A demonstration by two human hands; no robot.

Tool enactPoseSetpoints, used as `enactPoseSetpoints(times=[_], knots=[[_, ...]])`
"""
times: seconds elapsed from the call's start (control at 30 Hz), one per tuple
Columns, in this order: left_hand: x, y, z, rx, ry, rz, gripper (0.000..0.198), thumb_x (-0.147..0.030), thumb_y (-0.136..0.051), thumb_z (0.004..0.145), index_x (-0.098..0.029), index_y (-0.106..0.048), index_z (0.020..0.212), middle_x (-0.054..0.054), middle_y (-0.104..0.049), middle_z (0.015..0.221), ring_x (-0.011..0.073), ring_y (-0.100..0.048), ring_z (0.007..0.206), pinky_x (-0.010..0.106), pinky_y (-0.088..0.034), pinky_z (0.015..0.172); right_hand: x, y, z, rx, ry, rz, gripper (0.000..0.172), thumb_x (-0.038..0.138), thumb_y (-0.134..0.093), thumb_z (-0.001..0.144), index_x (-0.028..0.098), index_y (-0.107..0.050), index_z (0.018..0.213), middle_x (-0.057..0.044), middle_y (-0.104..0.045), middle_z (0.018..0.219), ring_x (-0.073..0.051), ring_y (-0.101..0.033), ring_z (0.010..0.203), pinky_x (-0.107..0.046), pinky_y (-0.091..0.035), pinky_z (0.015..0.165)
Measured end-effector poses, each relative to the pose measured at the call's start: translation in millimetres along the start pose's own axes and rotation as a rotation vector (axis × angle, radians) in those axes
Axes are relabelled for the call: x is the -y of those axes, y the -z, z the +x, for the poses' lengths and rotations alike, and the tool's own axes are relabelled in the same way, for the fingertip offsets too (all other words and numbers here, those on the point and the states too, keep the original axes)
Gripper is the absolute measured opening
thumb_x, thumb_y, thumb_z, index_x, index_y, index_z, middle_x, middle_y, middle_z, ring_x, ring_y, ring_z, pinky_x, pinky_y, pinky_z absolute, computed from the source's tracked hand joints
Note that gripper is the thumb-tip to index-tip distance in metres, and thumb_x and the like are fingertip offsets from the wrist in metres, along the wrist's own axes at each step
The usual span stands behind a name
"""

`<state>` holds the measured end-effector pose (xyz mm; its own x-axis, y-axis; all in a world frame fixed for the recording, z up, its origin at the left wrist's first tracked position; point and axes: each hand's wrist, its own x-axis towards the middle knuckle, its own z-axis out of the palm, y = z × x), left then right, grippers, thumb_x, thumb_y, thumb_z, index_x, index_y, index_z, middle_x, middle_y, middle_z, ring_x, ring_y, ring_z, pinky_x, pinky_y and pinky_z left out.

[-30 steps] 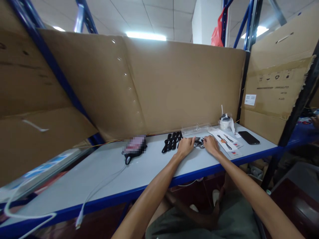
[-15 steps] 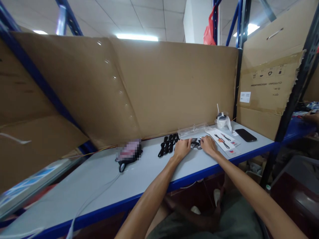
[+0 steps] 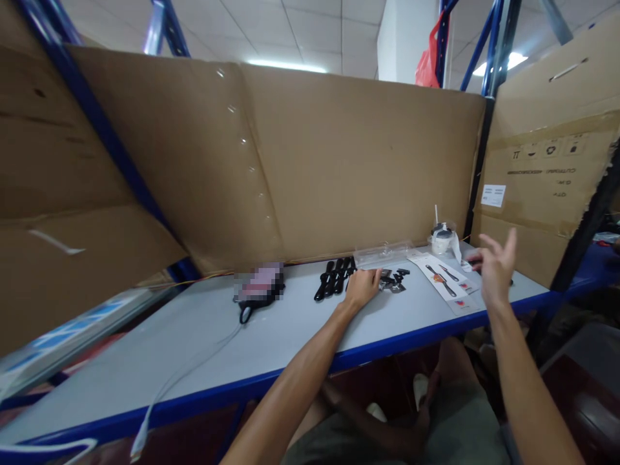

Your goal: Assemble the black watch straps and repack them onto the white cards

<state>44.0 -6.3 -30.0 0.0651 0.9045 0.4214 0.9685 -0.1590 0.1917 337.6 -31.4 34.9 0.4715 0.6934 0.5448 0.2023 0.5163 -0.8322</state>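
My left hand [image 3: 361,287] rests on the grey table [image 3: 271,336], fingers curled beside a small pile of dark metal parts [image 3: 393,279]; what it holds, if anything, is hidden. Just left of it lie several black watch straps [image 3: 334,276]. My right hand [image 3: 494,266] is raised off the table at the right, fingers spread and empty, above the printed watch cards [image 3: 443,276] and hiding most of a black phone. A clear plastic tray [image 3: 380,253] lies behind the parts.
A cardboard wall [image 3: 300,161] backs the table. A small white cup with a stick [image 3: 440,237] stands at the back right. A dark blurred object [image 3: 259,287] and a white cable [image 3: 184,374] lie at the left. The blue table edge [image 3: 387,345] runs across the front.
My right hand has left the small parts and lifted up to the right, opening its fingers. My left hand stays by the parts.
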Motion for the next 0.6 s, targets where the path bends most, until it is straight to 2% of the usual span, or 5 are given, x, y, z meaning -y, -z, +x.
enactPoseSetpoints(times=[0.1,0.27,0.47,0.6], knots=[[-1.2,1.5,-0.2,0.008,0.005,-0.005,0.06,-0.045,-0.027,0.105,-0.018,-0.08,0.093,0.016,-0.077,0.095,0.0251,-0.071,0.09,0.031,-0.041,0.077,12.4,25.8,12.4,-0.089,0.035,-0.017,0.104,0.017,-0.047,0.071,0.029,0.006,0.16,-0.017,-0.053,0.143,-0.014,-0.068,0.068,-0.02,-0.045,0.043],[-1.3,0.7,0.2,0.0,0.002,-0.002,0.06,-0.044,-0.027,0.104,-0.018,-0.08,0.094,0.017,-0.077,0.095,0.0256,-0.071,0.09,0.031,-0.041,0.077,21.5,55.9,26.6,-0.23,0.082,0.031,0.107,0.012,-0.048,0.065,0.036,-0.003,0.159,-0.016,-0.05,0.148,-0.013,-0.067,0.062,-0.021,-0.044,0.042],[-1.3,-0.1,1.0,-0.002,-0.012,-0.01,0.06,-0.044,-0.028,0.104,-0.018,-0.08,0.092,0.017,-0.077,0.094,0.0256,-0.071,0.09,0.031,-0.041,0.076,22.4,82.1,46.2,-0.301,0.177,0.072,0.106,0.009,-0.048,0.065,0.041,-0.011,0.158,-0.013,-0.051,0.148,-0.007,-0.064,0.056,-0.022,-0.049,0.05],[-2.1,0.6,0.9,0.007,-0.004,-0.02,0.059,-0.044,-0.028,0.104,-0.018,-0.08,0.092,0.016,-0.077,0.095,0.025,-0.071,0.091,0.031,-0.041,0.077,26.7,90.7,50.5,-0.354,0.152,-0.019,0.099,0.013,-0.046,0.071,0.044,-0.009,0.158,-0.012,-0.051,0.149,-0.009,-0.065,0.058,-0.026,-0.052,0.052]])
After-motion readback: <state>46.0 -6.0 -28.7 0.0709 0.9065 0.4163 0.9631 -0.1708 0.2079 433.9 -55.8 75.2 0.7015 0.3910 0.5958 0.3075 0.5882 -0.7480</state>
